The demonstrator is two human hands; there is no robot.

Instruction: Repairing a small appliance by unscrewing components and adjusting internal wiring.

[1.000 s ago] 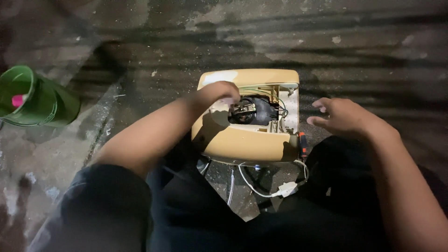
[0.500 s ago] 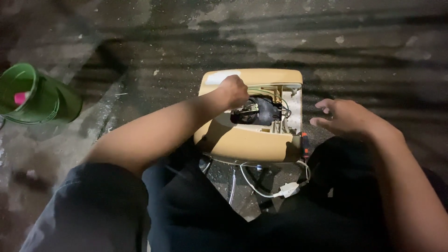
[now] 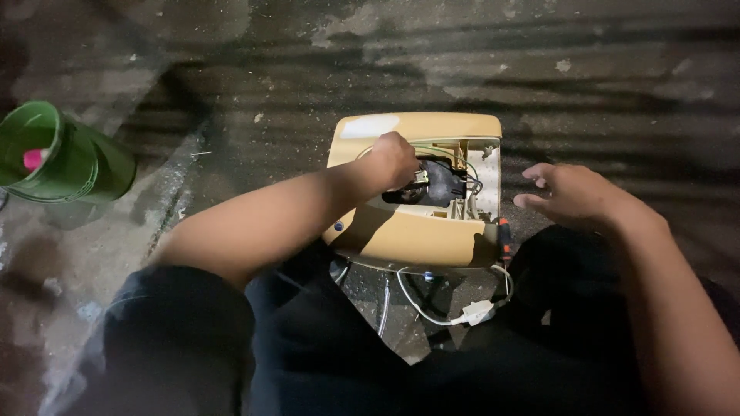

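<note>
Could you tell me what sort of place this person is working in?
Probably an informal floor-level repair spot: bare, stained concrete floor, an opened tan appliance housing with wiring exposed, and a green bucket nearby.

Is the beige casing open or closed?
Open. The casing has a cut-out on top showing a black motor and wires; the left hand reaches inside.

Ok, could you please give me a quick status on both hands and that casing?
Left hand inside the open beige casing, at the black motor. Right hand open, hovering beside it. White cord trails below.
</note>
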